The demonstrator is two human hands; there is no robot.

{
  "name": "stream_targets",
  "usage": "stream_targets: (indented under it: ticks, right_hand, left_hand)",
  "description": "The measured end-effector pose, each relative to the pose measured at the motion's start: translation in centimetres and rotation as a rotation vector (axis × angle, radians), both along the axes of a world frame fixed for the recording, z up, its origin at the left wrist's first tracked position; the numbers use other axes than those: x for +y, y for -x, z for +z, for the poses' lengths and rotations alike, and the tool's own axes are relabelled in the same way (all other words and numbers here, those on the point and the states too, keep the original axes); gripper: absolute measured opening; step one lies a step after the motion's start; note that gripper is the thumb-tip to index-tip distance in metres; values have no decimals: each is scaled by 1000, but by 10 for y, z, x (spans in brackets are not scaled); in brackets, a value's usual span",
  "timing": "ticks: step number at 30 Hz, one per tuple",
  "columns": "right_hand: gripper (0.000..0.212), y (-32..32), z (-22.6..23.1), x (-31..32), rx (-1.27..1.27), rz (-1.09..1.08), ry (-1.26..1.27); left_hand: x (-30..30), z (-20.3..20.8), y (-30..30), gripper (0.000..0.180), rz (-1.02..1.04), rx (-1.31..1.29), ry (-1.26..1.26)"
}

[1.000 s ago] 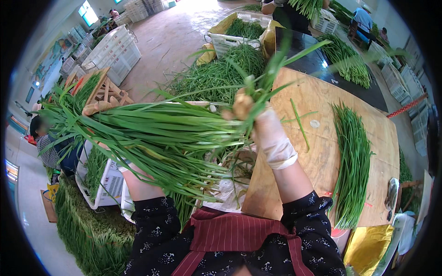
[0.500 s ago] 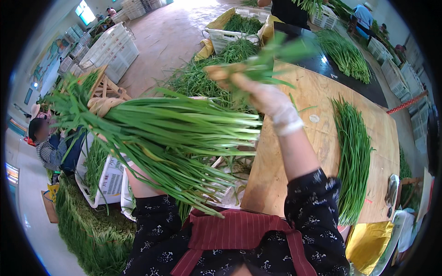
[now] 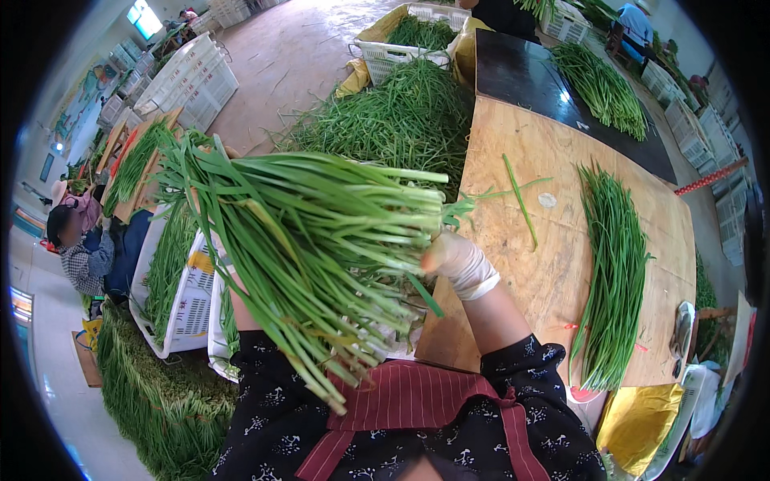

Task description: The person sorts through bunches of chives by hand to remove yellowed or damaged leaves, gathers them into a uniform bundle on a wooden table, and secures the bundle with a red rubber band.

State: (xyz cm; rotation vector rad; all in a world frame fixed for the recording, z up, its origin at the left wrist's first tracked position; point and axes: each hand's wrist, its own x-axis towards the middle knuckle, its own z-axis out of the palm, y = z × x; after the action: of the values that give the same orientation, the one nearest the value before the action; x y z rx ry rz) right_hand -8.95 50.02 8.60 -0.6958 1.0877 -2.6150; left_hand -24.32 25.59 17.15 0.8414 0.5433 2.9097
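A thick bunch of garlic chives (image 3: 321, 216) is held up in front of me, leaf tips to the left and pale stem ends to the right. My left hand (image 3: 232, 151) is closed round it, mostly hidden behind the leaves. At the stem ends is my right hand (image 3: 459, 263), in a pale glove with the thumb against the stems. Its fingers are partly hidden, and green leaf pieces stick out above and below it. On the wooden board (image 3: 513, 297) to the right lies another bunch of chives (image 3: 613, 280), near a few loose strands (image 3: 520, 200).
A heap of loose chives (image 3: 393, 120) lies beyond my hands, before a white crate (image 3: 377, 60). More chives lie on a black tabletop (image 3: 513, 72). At left are white crates (image 3: 188, 301), a large green pile (image 3: 160, 401) and a seated person (image 3: 88, 248).
My right hand has come back from over the board, down to the stem ends of the bunch. The bunch has shifted slightly right and tilted, and its lower stems hang further down.
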Motion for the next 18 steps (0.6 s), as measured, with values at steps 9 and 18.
stream_targets:
  ticks: [9,18]
  right_hand:
    - [40,2,13,-8,-282,-186,-175]
    - [38,-5,-7,-11,125,-356,-584]
  left_hand:
    - [0,-11,-1,27,109,-93,135]
    - [3,-12,1,30,132,-143,197]
